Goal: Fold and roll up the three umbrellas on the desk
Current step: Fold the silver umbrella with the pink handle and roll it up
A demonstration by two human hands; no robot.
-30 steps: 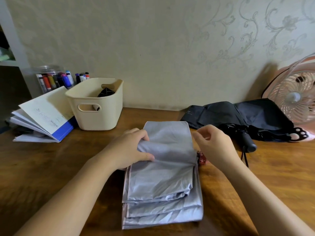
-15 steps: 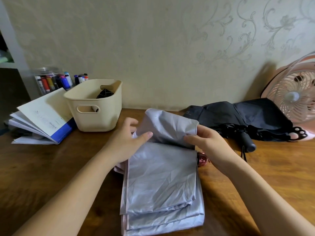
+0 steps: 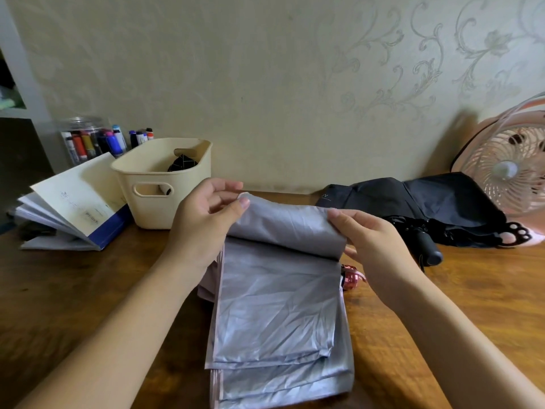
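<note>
On your wooden desk (image 3: 73,290) the grey umbrella (image 3: 277,305) lies flat before you, its far flap lifted. The black umbrella (image 3: 413,202) sits behind it to the right. Your left hand (image 3: 203,219) pinches the flap's left corner, and your right hand (image 3: 374,243) pinches its right edge.

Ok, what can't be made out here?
Head view:
- Shiny pink handle of the silver-grey fabric umbrella: mostly hidden under its canopy.
- Dark object in the cream plastic basket: hidden by the basket wall; identity unclear.
- Pink desk fan: cut off by the right edge.
- Print on the white booklet: too small.
</note>
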